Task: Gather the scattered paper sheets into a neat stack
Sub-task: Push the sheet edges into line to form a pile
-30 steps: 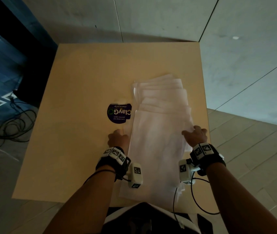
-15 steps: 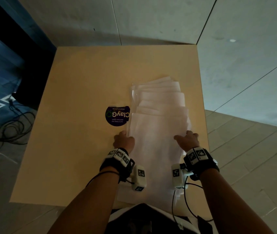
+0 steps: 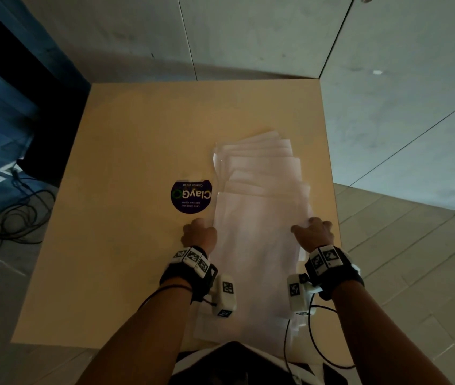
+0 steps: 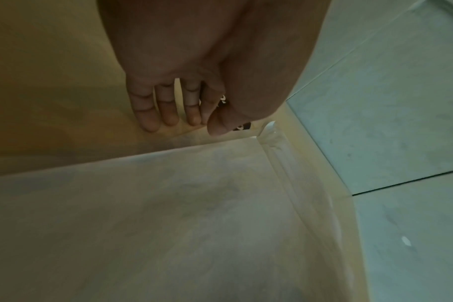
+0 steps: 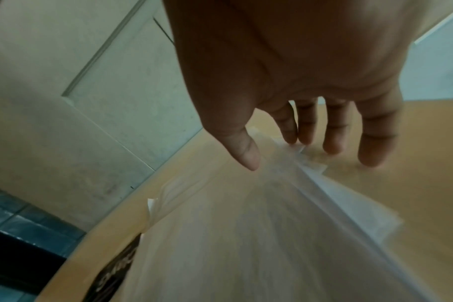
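Your left hand (image 3: 199, 235) and right hand (image 3: 314, 237), fingers relaxed and straight, flank the fanned paper sheets (image 3: 259, 218) on the table (image 3: 126, 190). Squaring seems underway; next, push the far edges flush.

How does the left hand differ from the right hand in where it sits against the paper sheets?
The left hand sits at the left edge of the paper sheets, its fingers on the bare table beside the round sticker. The right hand sits at the right edge, thumb over the top sheet, fingers at the edge near the table's right side. Both are open, fingers fairly straight, flanking the fanned sheets.
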The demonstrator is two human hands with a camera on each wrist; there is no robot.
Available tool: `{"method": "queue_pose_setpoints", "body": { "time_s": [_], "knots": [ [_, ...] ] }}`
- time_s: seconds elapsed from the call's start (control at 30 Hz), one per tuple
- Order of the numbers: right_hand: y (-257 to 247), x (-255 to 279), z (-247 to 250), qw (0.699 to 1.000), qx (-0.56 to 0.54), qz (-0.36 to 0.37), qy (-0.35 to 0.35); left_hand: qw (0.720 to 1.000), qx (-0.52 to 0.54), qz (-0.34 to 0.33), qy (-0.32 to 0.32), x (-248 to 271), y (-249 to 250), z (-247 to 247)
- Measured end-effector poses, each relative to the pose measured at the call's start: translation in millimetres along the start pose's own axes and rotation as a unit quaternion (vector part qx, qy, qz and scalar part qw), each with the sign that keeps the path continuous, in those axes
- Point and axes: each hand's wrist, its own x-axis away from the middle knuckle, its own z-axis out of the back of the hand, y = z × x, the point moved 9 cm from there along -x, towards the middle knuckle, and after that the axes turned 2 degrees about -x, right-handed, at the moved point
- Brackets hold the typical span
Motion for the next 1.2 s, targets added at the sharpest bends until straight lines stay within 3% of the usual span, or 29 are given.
{"method": "queue_pose_setpoints", "body": {
  "time_s": [0.2,0.33,0.53,0.73,0.87,1.07,1.2],
  "knots": [
    [-8,-12,6,1.000,-0.005,0.010,0.021,0.998,-0.018,-0.044,-0.043,3,21,-12],
    [-12,-20,18,0.999,-0.005,0.010,0.050,0.998,0.003,-0.065,0.012,-15,43,15],
    [-22,-34,30,0.997,0.010,0.035,0.069,0.998,0.022,-0.058,-0.004,-35,75,27],
    [-34,-43,25,0.998,0.005,0.039,0.046,0.997,0.025,-0.049,-0.046,-38,84,8],
    [-34,-49,27,0.999,-0.022,0.022,0.042,0.996,0.077,-0.015,-0.037,-36,83,13],
    [-34,-51,19,0.996,-0.079,0.011,0.030,0.992,0.088,-0.051,-0.072,-27,90,2],
    [-28,-50,24,0.998,-0.058,0.010,0.034,0.998,0.060,-0.031,-0.019,-31,71,11]
  ]
}}
